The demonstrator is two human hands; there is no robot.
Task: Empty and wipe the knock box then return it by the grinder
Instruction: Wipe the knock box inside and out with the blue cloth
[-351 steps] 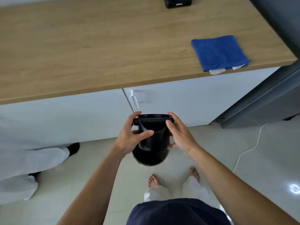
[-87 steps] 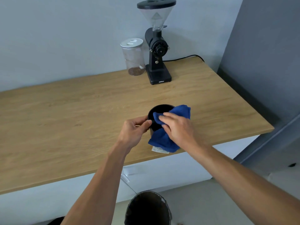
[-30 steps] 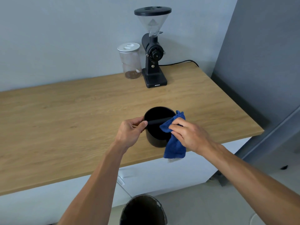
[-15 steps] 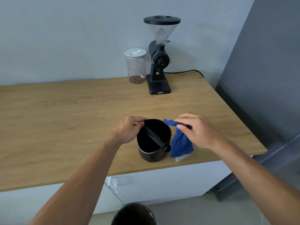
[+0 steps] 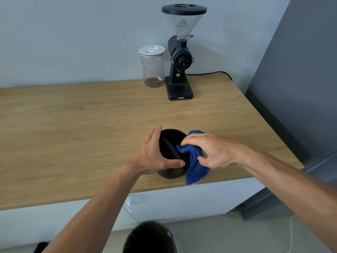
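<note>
The fingers [image 5: 186, 141] of the right hand [image 5: 211, 152] are closed on a bunched blue cloth [image 5: 195, 161], pressing a fold of it over the rim and against the bar inside the black knock box [image 5: 170, 156], while the rest of the cloth hangs down the box's right side. The left hand [image 5: 155, 156] wraps the box from the left, fingers curled around its far wall and thumb pinched against the near rim, holding it upright on the tabletop [image 5: 73, 139] close to the front edge, toward the front right corner. The wipe looks under way; done well, it would mean keeping the left hand firm so the box neither turns nor slides off the nearby edge, and working the cloth around the full inner wall and under the bar. The grinder [image 5: 180, 70] stands well apart at the back edge, just beside a clear jar [image 5: 152, 68] with a white lid, so the return trip is not yet made. A dark bin [image 5: 149, 238] sits on the floor below the front edge.
</note>
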